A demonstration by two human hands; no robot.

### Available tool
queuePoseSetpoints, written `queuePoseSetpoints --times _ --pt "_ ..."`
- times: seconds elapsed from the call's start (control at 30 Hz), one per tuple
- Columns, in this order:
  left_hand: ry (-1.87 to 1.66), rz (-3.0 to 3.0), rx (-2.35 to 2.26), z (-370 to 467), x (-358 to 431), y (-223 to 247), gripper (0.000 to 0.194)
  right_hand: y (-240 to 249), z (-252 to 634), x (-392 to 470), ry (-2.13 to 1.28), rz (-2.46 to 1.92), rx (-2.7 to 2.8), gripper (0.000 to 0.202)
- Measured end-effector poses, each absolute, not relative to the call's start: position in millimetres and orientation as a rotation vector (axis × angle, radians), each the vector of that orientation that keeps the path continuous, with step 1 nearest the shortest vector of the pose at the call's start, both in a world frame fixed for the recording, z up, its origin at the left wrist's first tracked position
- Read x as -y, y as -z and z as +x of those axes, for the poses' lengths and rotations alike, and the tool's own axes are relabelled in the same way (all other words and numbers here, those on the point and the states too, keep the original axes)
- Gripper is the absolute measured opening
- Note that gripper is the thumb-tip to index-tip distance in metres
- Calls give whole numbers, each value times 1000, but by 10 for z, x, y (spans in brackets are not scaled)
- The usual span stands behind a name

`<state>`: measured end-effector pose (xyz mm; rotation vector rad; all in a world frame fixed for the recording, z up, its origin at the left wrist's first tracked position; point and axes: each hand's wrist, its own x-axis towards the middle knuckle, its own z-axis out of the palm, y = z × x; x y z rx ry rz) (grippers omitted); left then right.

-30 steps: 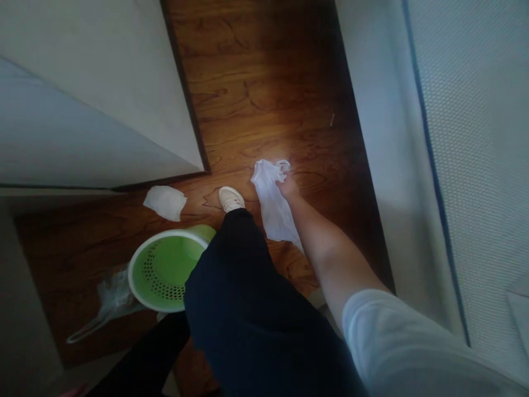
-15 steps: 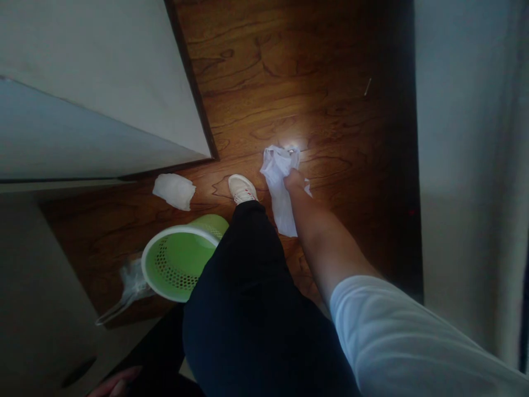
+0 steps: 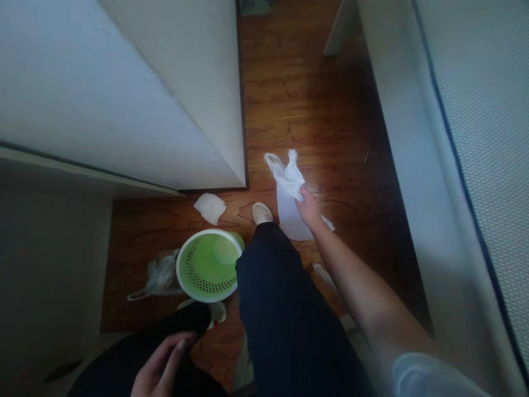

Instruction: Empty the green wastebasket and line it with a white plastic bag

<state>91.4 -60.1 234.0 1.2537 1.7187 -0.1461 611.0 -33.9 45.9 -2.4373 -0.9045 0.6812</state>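
Observation:
My right hand (image 3: 309, 207) is closed on a white plastic bag (image 3: 292, 218), gripping it near the upper part. The bag hangs just over or on the wood floor, with its handle loops spread toward the far side. My left hand (image 3: 163, 364) is low in the view over my left leg. Its thumb and fingers are loosely drawn together, and nothing shows in them. Nearest to it is a green waste basket (image 3: 196, 295) with a white rim and perforated wall, its opening facing me. No liner shows inside.
A crumpled clear plastic bag (image 3: 163, 273) lies left of the basket. A white sheet of paper or tissue (image 3: 210, 208) lies near the wall corner (image 3: 243, 184). White scraps (image 3: 328, 222) are beside my right wrist. My shoe (image 3: 262, 213) stands between basket and bag. A bed-like edge (image 3: 454, 138) runs along the right.
My right hand has drawn the white plastic bag slightly closer, and its handles stand up more. My left hand has come further into view. The view has shifted, showing more floor and wall.

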Motion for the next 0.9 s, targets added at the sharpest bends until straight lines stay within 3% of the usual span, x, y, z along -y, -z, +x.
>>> queuePoseSetpoints --times 0.23,0.5,0.73,0.9 --pt "-191 1290 -1614 780 736 -2518 64 -2005 5796 33 -428 -2087 1229 36" --pt "-641 1226 -1463 730 315 -3040 54 -3517 4701 82 -294 -1569 1648 15" --pt "-945 1237 -1397 635 25 -3636 45 -3993 3762 387 -157 -1228 1888 18" --pt "-1073 1081 -1330 454 -34 -3840 56 -3960 3173 621 -72 -896 1991 27"
